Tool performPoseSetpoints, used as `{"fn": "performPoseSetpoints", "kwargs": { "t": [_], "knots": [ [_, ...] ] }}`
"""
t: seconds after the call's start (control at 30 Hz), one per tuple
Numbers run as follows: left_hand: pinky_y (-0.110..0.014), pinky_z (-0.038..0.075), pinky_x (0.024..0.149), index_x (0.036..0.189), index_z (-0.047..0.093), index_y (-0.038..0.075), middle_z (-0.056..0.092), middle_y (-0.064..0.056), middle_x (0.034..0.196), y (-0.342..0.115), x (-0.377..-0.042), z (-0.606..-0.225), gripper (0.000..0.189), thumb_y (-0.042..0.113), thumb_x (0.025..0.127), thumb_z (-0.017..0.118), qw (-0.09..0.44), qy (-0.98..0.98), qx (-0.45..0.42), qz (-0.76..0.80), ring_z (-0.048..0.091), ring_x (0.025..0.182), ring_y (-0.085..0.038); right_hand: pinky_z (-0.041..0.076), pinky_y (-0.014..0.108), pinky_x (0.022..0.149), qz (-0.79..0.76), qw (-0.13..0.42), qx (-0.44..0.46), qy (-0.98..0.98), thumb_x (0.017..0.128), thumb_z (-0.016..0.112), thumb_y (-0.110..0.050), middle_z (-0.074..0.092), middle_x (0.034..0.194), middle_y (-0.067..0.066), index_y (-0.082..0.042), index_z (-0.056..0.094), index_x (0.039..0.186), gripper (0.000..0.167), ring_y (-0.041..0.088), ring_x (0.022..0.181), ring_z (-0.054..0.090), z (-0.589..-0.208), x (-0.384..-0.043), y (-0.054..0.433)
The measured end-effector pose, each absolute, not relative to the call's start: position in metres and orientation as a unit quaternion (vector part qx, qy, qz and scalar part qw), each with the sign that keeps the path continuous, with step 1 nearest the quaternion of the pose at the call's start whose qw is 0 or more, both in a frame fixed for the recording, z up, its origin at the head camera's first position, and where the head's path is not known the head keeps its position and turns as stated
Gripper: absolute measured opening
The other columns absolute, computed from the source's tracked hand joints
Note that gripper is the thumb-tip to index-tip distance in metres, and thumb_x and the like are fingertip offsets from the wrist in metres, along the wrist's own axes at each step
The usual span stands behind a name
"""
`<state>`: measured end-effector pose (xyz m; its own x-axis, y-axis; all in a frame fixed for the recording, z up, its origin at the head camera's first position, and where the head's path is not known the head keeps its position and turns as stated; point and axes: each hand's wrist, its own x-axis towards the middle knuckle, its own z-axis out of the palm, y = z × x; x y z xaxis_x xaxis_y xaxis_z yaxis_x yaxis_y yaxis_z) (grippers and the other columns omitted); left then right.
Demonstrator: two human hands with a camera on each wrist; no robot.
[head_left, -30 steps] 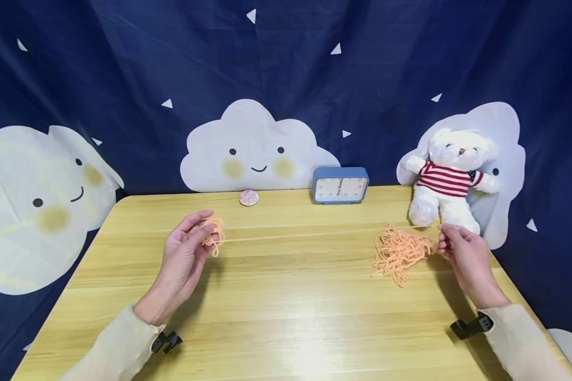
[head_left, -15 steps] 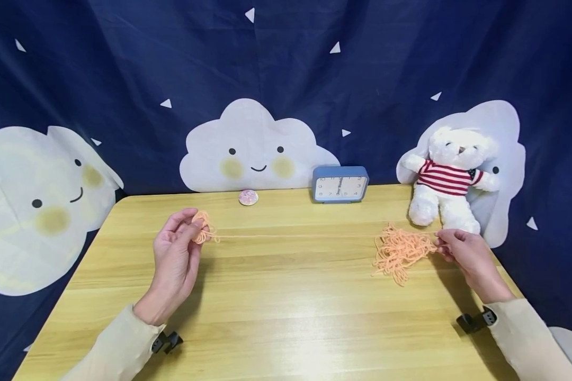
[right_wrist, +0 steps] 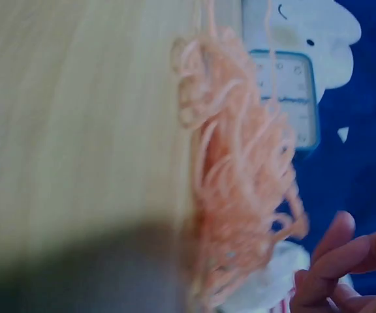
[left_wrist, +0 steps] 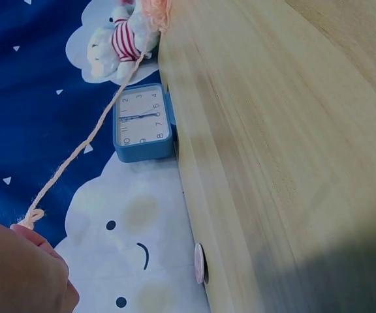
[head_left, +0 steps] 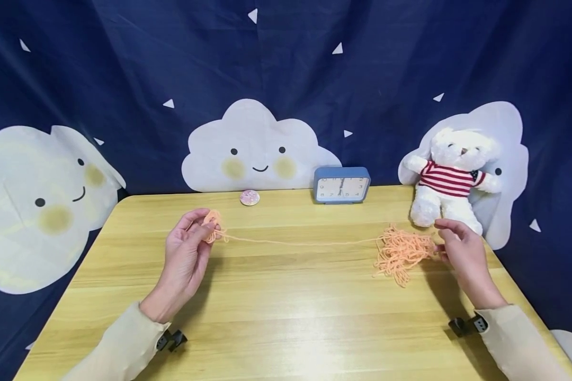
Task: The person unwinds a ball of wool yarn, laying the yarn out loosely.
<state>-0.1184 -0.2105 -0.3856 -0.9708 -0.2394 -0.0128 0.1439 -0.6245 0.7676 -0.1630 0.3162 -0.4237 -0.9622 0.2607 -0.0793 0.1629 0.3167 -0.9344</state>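
Note:
My left hand [head_left: 185, 259] pinches a small looped bundle of peach-orange yarn [head_left: 212, 227] above the left half of the table. From it a single strand [head_left: 305, 244] runs right, sagging slightly, to a loose heap of the same yarn [head_left: 400, 256]. My right hand [head_left: 464, 259] is at the heap's right side, index finger and thumb spread apart with no strand between them. In the right wrist view, the heap [right_wrist: 247, 156] appears blurred beside the fingers [right_wrist: 338, 261]. Whether the lower fingers touch its edge is hard to tell.
A blue clock [head_left: 341, 185] and a round pink glittery disc [head_left: 250, 198] stand along the back edge of the wooden table [head_left: 286, 312]. A white teddy bear [head_left: 450, 180] in a striped shirt sits at the back right. Behind hangs a dark blue cloud-print curtain [head_left: 286, 58].
My right thumb and index finger have let go of the strand and spread apart. The strand, taut before, now sags. My left hand moved left, then slightly back right.

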Motion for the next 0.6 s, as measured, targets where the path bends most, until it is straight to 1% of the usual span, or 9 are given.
{"fn": "performPoseSetpoints", "kwargs": {
  "t": [0.03, 0.07, 0.17, 0.27, 0.3, 0.37, 0.47, 0.53, 0.6],
  "knots": [
    [-0.022, 0.06, 0.086, 0.121, 0.063, -0.003, 0.062, -0.012, 0.111, -0.211, -0.118, -0.385, 0.031, -0.024, 0.1, 0.055, 0.104, -0.424, 0.056, -0.898, 0.066, 0.096, -0.018, 0.048, 0.021, 0.054, 0.578, 0.057, -0.132, -0.803, 0.112, 0.051, -0.017, 0.061, 0.108, -0.016, -0.022, 0.07, 0.122, 0.022, 0.005, 0.064, 0.063, -0.42, -0.162, 0.311],
    [-0.021, 0.06, 0.085, 0.122, 0.063, -0.003, 0.062, -0.012, 0.111, -0.211, -0.118, -0.385, 0.031, -0.023, 0.1, 0.057, 0.101, -0.428, 0.055, -0.897, 0.066, 0.097, -0.018, 0.047, 0.021, 0.052, 0.585, 0.069, -0.131, -0.798, 0.111, 0.052, -0.016, 0.061, 0.103, -0.014, -0.022, 0.072, 0.12, 0.022, 0.006, 0.061, 0.06, -0.418, -0.161, 0.307],
    [-0.02, 0.059, 0.081, 0.125, 0.061, -0.002, 0.06, -0.011, 0.111, -0.211, -0.117, -0.384, 0.033, -0.023, 0.098, 0.06, 0.094, -0.436, 0.05, -0.894, 0.066, 0.094, -0.018, 0.045, 0.021, 0.05, 0.617, 0.082, -0.116, -0.774, 0.11, 0.056, -0.011, 0.065, 0.098, -0.012, -0.019, 0.076, 0.117, 0.023, 0.007, 0.058, 0.052, -0.415, -0.159, 0.29],
    [-0.019, 0.059, 0.08, 0.126, 0.06, -0.002, 0.058, -0.01, 0.111, -0.209, -0.116, -0.383, 0.035, -0.023, 0.098, 0.06, 0.089, -0.443, 0.047, -0.891, 0.066, 0.092, -0.017, 0.047, 0.021, 0.052, 0.649, 0.064, -0.093, -0.752, 0.11, 0.057, -0.007, 0.067, 0.089, -0.009, -0.015, 0.077, 0.116, 0.022, 0.007, 0.062, 0.052, -0.418, -0.16, 0.275],
    [-0.019, 0.059, 0.08, 0.126, 0.06, -0.002, 0.058, -0.011, 0.112, -0.209, -0.117, -0.383, 0.036, -0.024, 0.098, 0.057, 0.088, -0.444, 0.047, -0.891, 0.066, 0.092, -0.017, 0.048, 0.02, 0.054, 0.655, 0.056, -0.086, -0.748, 0.11, 0.058, -0.006, 0.068, 0.094, -0.01, -0.012, 0.077, 0.118, 0.022, 0.007, 0.065, 0.053, -0.42, -0.16, 0.27],
    [-0.02, 0.059, 0.08, 0.126, 0.059, -0.002, 0.057, -0.011, 0.113, -0.207, -0.117, -0.383, 0.036, -0.025, 0.098, 0.054, 0.086, -0.445, 0.048, -0.89, 0.066, 0.092, -0.017, 0.051, 0.021, 0.056, 0.655, 0.043, -0.072, -0.751, 0.11, 0.057, -0.005, 0.069, 0.096, -0.008, -0.006, 0.074, 0.123, 0.022, 0.008, 0.069, 0.056, -0.424, -0.16, 0.258],
    [-0.02, 0.06, 0.081, 0.126, 0.059, -0.003, 0.056, -0.011, 0.114, -0.206, -0.118, -0.383, 0.037, -0.026, 0.098, 0.053, 0.085, -0.444, 0.05, -0.89, 0.067, 0.091, -0.018, 0.053, 0.022, 0.062, 0.653, 0.014, -0.053, -0.755, 0.111, 0.055, -0.005, 0.069, 0.1, -0.005, 0.004, 0.068, 0.132, 0.026, 0.011, 0.075, 0.06, -0.429, -0.158, 0.237],
    [-0.021, 0.06, 0.082, 0.125, 0.059, -0.003, 0.056, -0.012, 0.115, -0.204, -0.118, -0.383, 0.037, -0.026, 0.098, 0.052, 0.084, -0.442, 0.051, -0.892, 0.068, 0.091, -0.018, 0.056, 0.023, 0.066, 0.657, -0.007, -0.042, -0.753, 0.111, 0.054, -0.005, 0.068, 0.1, 0.0, 0.008, 0.064, 0.136, 0.029, 0.013, 0.078, 0.062, -0.432, -0.157, 0.221],
    [-0.022, 0.06, 0.084, 0.125, 0.059, -0.003, 0.056, -0.013, 0.115, -0.203, -0.119, -0.383, 0.037, -0.026, 0.098, 0.052, 0.081, -0.442, 0.052, -0.892, 0.069, 0.091, -0.019, 0.055, 0.024, 0.065, 0.661, -0.029, -0.036, -0.749, 0.111, 0.055, -0.005, 0.068, 0.1, 0.004, 0.008, 0.063, 0.137, 0.031, 0.014, 0.079, 0.064, -0.433, -0.156, 0.206]
  ]
}}
